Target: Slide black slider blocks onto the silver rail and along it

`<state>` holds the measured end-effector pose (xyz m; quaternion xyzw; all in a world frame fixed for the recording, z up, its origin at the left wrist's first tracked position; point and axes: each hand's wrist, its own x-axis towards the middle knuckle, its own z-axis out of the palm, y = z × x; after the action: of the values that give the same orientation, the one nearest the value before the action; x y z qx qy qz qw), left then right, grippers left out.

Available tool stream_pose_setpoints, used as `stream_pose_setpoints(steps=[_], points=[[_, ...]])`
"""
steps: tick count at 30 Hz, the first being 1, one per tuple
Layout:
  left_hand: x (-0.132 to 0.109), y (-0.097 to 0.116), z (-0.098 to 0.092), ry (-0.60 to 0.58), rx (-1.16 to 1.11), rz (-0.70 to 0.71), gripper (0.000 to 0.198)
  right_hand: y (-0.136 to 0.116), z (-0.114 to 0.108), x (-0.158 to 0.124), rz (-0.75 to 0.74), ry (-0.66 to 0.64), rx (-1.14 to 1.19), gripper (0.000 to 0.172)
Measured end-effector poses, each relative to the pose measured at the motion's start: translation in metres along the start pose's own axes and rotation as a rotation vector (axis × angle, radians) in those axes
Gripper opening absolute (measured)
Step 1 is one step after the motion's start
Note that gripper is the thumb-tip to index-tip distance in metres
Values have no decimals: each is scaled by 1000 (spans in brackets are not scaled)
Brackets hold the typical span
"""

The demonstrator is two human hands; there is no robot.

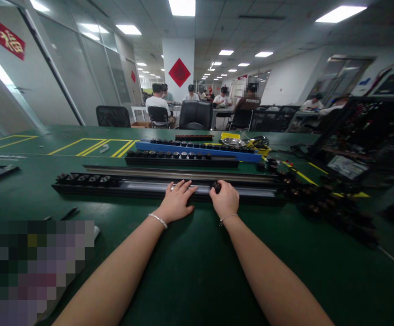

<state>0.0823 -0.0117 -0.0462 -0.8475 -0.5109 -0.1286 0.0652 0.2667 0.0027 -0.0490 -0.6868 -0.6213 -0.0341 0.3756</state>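
Observation:
A long black channel (142, 195) lies across the green table in front of me. Several small round black parts (95, 178) sit in a row at its left end. My left hand (178, 199) rests on the channel's middle with its fingers spread, holding nothing. Just to the right, my right hand (226, 198) grips a small dark round part (216, 186) between thumb and fingers, over the channel. It looks similar to the parts in the row, though its details are blurred. Behind the channel lies another long dark rail (142, 173), parallel to it.
Farther back are a shorter black rail (183, 162) with round parts and a blue rail (247, 155). Loose dark parts (319, 194) are heaped at the right. A yellow tray (230, 136) stands behind. A pixelated object (30, 271) covers the near left. People sit at distant tables.

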Motion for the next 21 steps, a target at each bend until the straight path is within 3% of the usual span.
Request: stream_pose_setpoints(steps=[21], points=[[0, 1, -3, -22, -3, -14, 65, 11, -8, 6, 68, 13, -20, 34]])
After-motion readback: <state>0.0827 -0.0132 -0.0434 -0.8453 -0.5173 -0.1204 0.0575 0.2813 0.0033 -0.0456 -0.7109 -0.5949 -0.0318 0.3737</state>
